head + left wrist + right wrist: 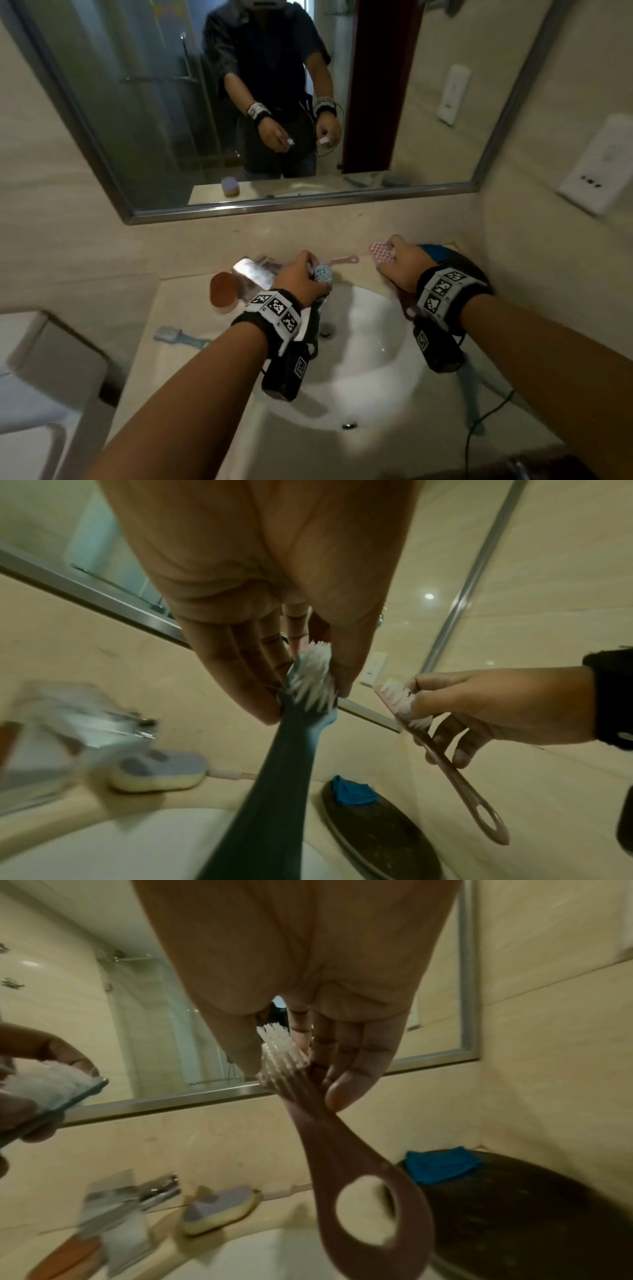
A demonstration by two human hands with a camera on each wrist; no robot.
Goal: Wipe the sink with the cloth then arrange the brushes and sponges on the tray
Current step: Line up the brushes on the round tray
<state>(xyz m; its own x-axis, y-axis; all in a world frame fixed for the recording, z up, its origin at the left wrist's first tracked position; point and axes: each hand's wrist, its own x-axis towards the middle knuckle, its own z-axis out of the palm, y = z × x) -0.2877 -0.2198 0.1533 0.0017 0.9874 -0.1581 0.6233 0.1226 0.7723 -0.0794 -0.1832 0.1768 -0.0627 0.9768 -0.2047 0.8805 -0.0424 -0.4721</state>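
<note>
My left hand (301, 277) pinches the bristle head of a blue-green brush (274, 791), whose handle hangs down over the white sink (359, 359). To the right, my right hand (400, 263) pinches the head of a pink brush (342, 1164) with a loop handle, held over the counter beside the dark oval tray (514, 1218). A blue cloth (441, 1167) lies bunched at the tray's far end. A purple sponge (161, 772) sits behind the basin. An orange sponge (224, 291) lies left of the faucet.
The chrome faucet (253, 274) stands at the back left of the basin, close to my left hand. A second blue brush (178, 337) lies on the counter at left, and another pink brush (342, 260) behind the basin. A mirror and a tiled wall close the back.
</note>
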